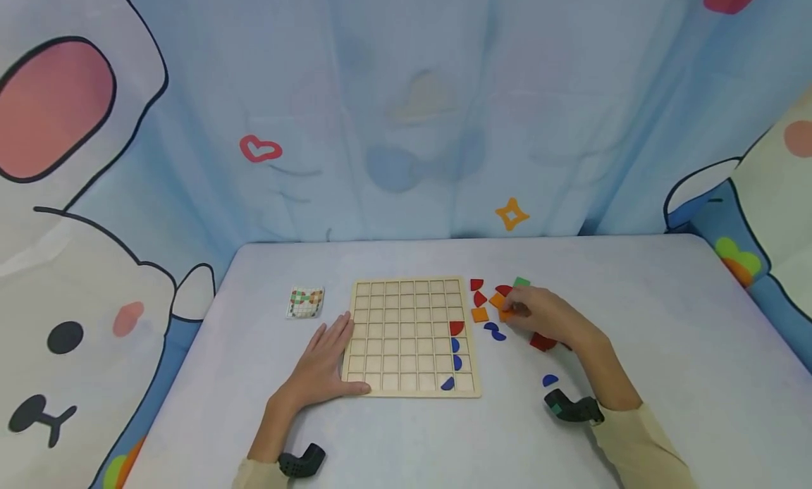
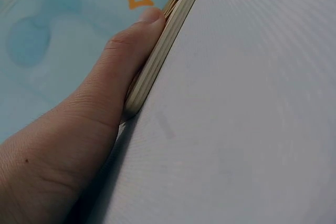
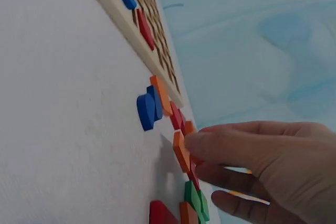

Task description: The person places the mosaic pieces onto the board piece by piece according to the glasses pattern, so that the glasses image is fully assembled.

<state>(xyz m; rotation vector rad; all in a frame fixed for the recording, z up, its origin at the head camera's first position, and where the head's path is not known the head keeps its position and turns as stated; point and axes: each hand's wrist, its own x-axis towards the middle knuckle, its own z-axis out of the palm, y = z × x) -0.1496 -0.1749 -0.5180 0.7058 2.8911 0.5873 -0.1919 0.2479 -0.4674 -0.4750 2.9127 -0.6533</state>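
A square wooden grid board (image 1: 406, 347) lies on the table. A red quarter-round piece (image 1: 457, 328) and several blue half-round pieces (image 1: 457, 363) sit in its right-hand cells. My left hand (image 1: 326, 362) rests against the board's lower left corner, fingers spread along the left side; in the left wrist view the thumb (image 2: 123, 51) lies along the front edge. Right of the board, my right hand (image 1: 548, 314) pinches an orange square piece (image 3: 181, 151) between thumb and fingers, low over the loose pieces. The fingers partly cover that piece.
Loose red (image 1: 476, 285), orange (image 1: 480, 315), blue (image 1: 499, 336) and green (image 1: 521, 282) pieces lie around my right hand. One blue half-round (image 1: 550, 380) lies nearer the right wrist. A small patterned card (image 1: 305, 302) lies left of the board. A printed curtain (image 1: 406, 122) hangs behind the table.
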